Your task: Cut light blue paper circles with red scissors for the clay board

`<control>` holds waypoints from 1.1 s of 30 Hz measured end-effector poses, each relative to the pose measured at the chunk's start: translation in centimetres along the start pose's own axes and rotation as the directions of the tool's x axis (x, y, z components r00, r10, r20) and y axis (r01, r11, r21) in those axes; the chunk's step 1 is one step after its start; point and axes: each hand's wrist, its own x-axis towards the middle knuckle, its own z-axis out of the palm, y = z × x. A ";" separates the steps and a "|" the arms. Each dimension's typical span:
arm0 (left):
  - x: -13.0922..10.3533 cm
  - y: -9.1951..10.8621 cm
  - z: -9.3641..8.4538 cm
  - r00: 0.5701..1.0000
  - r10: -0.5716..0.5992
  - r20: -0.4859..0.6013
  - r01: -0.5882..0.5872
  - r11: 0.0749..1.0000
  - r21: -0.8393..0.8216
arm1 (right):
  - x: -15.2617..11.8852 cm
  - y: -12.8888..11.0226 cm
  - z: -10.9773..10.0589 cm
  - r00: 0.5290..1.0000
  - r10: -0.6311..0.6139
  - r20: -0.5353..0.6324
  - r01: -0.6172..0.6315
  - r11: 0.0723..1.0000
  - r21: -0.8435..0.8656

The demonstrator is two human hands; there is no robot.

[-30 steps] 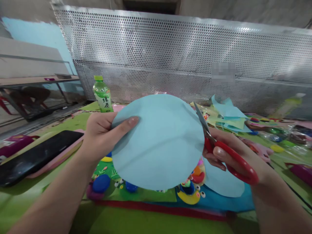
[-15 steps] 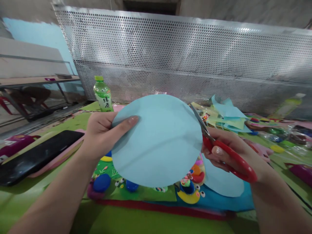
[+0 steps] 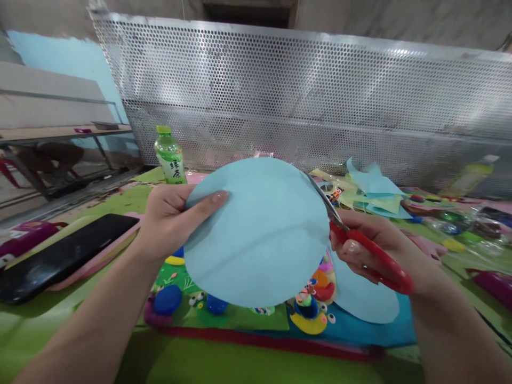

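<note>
A roundish sheet of light blue paper is held up in front of me. My left hand pinches its left edge, thumb on the near face and fingers behind. My right hand grips red-handled scissors, whose blades lie along the sheet's upper right edge. Below the sheet, partly hidden by it, is a green and blue craft picture with a yellow clay snail and a purple snail with a blue shell. Another light blue paper piece lies beneath my right hand.
A green tea bottle stands behind my left hand. A black phone lies at left. Paper scraps are heaped at back right, near clear plastic packaging. A perforated metal panel rises behind the table.
My right hand and the scissors have shifted slightly left and inward along the sheet's upper right edge. My left hand keeps its hold, and the sheet is nearly in the same place.
</note>
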 end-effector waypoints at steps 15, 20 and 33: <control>0.0 0.2 0.0 0.994 -0.095 0.045 0.096 0.995 -0.008 | -0.3 0.0 -0.1 1.000 0.000 0.029 0.003 0.997 -0.081; 0.0 0.2 -0.2 0.991 -0.102 0.082 0.099 0.994 0.044 | -0.5 0.0 0.0 0.998 -0.055 0.040 0.057 0.997 -0.046; 0.0 0.6 0.0 0.977 -0.093 0.194 0.064 0.987 0.150 | -0.3 -0.5 0.0 0.996 0.013 0.084 -0.011 0.999 -0.033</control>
